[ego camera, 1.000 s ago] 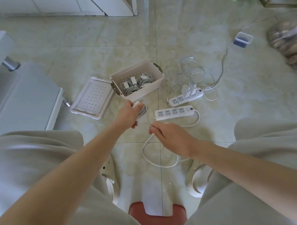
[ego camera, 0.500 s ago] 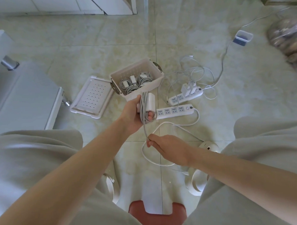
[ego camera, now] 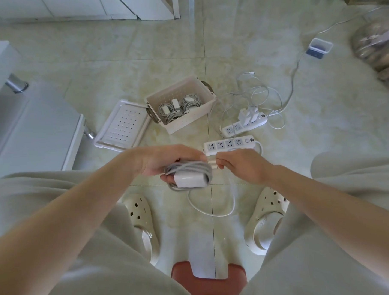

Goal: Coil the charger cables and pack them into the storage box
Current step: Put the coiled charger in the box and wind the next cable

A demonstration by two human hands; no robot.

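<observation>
My left hand (ego camera: 167, 160) grips a white charger brick (ego camera: 189, 178) with its grey cable wound around it. Just to its right, my right hand (ego camera: 243, 165) pinches the cable's white end plug (ego camera: 212, 164). The beige storage box (ego camera: 206, 111) stands open on the floor ahead, with several coiled chargers (ego camera: 178, 106) inside. Its perforated lid (ego camera: 121, 126) lies flat to the left of it. More chargers (ego camera: 249, 115) sit plugged into the farther power strip (ego camera: 244, 125), their cables (ego camera: 257, 93) tangled loosely behind it.
A second power strip (ego camera: 229, 144) lies just beyond my hands, its white cord (ego camera: 211, 204) looping on the tiles between my two shoes. A small clear container (ego camera: 318, 47) and a bagged bundle (ego camera: 376, 45) sit at the far right. A white cabinet (ego camera: 32, 123) stands at left.
My left hand pulled the wrapped charger back toward me and lower. My right hand rose from the floor cord and now pinches the cable's end plug beside the brick.
</observation>
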